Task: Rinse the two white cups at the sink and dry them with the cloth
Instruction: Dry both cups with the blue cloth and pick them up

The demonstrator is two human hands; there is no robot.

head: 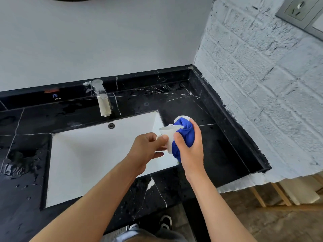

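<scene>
Black marble counter (218, 119), white brick wall (262, 84), wall socket (295, 11), wooden floor (279, 224)

Second cup (182, 117) mostly hidden behind blue cloth (186, 135).

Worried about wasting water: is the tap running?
Off: no stream falls from the tap into the sink.

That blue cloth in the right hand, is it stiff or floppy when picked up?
Probably floppy: the cloth bunches in folds in the right hand and moulds round the cup. Likely light, and unlikely to slip, since it crumples into the grip.
</scene>
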